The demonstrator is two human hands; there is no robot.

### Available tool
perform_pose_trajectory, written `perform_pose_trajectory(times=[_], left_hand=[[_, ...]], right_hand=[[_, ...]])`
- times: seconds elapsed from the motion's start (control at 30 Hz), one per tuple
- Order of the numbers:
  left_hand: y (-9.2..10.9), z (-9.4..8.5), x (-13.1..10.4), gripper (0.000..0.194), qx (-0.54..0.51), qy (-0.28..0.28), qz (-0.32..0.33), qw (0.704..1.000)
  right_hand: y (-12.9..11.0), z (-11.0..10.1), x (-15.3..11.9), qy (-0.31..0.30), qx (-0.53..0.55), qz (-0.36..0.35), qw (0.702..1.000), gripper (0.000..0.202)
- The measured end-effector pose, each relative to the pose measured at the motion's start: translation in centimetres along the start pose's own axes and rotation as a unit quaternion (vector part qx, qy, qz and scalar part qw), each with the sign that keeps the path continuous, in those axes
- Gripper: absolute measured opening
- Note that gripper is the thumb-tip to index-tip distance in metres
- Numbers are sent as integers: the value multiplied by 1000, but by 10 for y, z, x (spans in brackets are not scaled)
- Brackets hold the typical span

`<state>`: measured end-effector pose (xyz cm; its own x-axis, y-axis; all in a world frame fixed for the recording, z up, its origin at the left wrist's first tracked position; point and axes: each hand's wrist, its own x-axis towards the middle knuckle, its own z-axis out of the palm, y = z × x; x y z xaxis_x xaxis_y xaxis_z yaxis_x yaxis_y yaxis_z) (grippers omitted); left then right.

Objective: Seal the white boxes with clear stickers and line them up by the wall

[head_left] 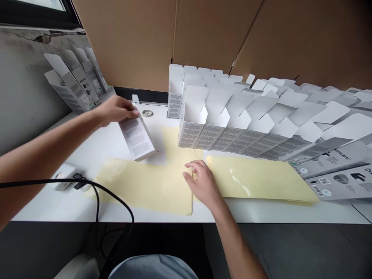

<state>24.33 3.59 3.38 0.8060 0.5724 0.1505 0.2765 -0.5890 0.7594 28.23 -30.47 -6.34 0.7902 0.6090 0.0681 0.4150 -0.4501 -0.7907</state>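
My left hand grips the upper end of a small white and grey printed box, which is tilted over the white table. Its fingers wrap over the box's top, so that end is partly hidden. My right hand is near the middle of the table with thumb and fingers apart and nothing between them. Beneath and beside it lie pale yellow sheets, and a glossy yellow stack lies to its right. Rows of open-topped white boxes stand behind my right hand.
More open boxes stand at the back left. A tape roll lies behind the held box. A black cable crosses the front left, near a white device. Brown cardboard rises behind the table.
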Motion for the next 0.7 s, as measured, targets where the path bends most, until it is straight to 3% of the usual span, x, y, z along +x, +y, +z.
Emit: perform_pose_trajectory(times=[0.1, 0.2, 0.37, 0.47, 0.57, 0.6, 0.67, 0.7], left_hand=[[2, 46, 15, 36, 4, -101, -55, 993], [7, 76, 17, 34, 20, -147, -64, 987], [9, 90, 14, 29, 117, -133, -25, 984], [12, 87, 6, 29, 151, -70, 11, 986], [20, 83, -31, 26, 135, 27, 131, 982], [23, 83, -51, 25, 110, 22, 192, 975], [24, 85, -100, 20, 82, -65, 256, 961], [22, 88, -125, 21, 57, -156, 301, 939]], right_hand=[[1, 3, -3, -35, -109, 32, 993, 44], [-6, 3, 0, -67, -156, 53, 984, 47], [-4, -2, -2, -91, -81, 116, 986, 34], [7, 0, -9, -67, 40, 112, 991, 40], [17, 4, -16, -30, 192, 91, 977, 47], [19, 5, -18, -18, 239, 93, 966, 48], [18, 7, -23, 7, 318, 107, 942, 50], [16, 8, -26, 16, 351, 121, 928, 52]])
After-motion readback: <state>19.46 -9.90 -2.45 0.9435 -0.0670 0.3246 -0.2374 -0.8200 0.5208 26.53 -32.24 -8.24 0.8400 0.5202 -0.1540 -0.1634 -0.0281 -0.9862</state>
